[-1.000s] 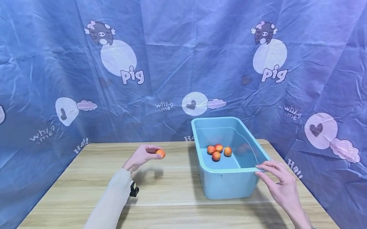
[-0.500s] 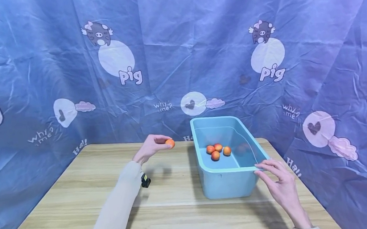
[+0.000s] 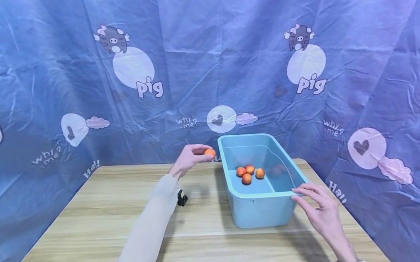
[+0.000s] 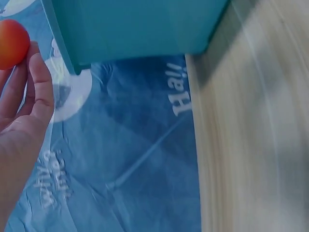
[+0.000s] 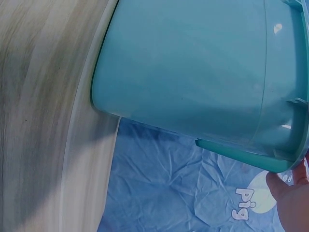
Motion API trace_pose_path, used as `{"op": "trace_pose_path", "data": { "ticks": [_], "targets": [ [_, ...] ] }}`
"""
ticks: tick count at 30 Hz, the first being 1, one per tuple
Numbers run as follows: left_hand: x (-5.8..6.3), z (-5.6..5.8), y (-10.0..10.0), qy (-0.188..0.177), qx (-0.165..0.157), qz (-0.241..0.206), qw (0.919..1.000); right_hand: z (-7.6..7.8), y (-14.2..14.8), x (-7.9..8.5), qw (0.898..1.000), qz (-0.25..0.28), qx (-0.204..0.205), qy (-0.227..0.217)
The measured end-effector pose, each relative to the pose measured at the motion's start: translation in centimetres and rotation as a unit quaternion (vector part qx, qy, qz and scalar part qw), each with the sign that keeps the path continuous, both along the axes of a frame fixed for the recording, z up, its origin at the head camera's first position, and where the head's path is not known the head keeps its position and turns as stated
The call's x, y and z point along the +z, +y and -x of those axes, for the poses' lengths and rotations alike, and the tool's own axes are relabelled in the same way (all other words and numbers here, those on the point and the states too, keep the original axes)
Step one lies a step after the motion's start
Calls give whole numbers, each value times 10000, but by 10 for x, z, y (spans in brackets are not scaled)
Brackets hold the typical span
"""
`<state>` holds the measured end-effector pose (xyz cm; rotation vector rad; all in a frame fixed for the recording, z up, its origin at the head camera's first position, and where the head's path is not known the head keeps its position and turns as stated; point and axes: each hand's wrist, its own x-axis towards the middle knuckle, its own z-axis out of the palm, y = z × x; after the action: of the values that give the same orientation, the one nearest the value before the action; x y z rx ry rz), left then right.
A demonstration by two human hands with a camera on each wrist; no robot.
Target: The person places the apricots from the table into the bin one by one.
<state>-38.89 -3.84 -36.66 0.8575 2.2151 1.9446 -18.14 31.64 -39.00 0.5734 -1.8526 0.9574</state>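
Note:
My left hand (image 3: 189,159) pinches a small orange-red fruit (image 3: 210,153), apricot-like, between thumb and fingers. It is in the air just left of the blue plastic bin's far left rim. The left wrist view shows the same fruit (image 4: 12,44) at the fingertips, beside the bin wall (image 4: 135,29). Several similar fruits (image 3: 246,179) lie together on the floor of the blue bin (image 3: 262,211). At the bin's near right corner, my right hand (image 3: 325,212) grips the rim with thumb and fingers. Only part of that hand (image 5: 294,203) appears in the right wrist view.
The bin stands on a light wooden table (image 3: 190,253), right of its middle. A blue printed cloth (image 3: 189,66) hangs behind the table and along its sides.
The left hand has carried the fruit rightward and upward, closer to the bin's left rim. The right hand stays on the near right corner, and the fruits in the bin have not moved.

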Motion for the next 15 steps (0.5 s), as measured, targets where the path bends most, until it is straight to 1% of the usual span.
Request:
{"op": "trace_pose_path", "data": {
  "ticks": [3,8,13,15],
  "targets": [
    [4,2,12,24,31,-75,10000,0,-1,1,10000,7,31,7],
    [12,8,31,183,118,-78,9997,-1,-2,3,10000,-5,11,30],
    [18,14,49,356,199,81,9991,-3,-2,4,10000,-58,-33,13],
    [21,16,55,385,181,188,9989,-3,-3,5,10000,-71,-36,9]
  ]
}}
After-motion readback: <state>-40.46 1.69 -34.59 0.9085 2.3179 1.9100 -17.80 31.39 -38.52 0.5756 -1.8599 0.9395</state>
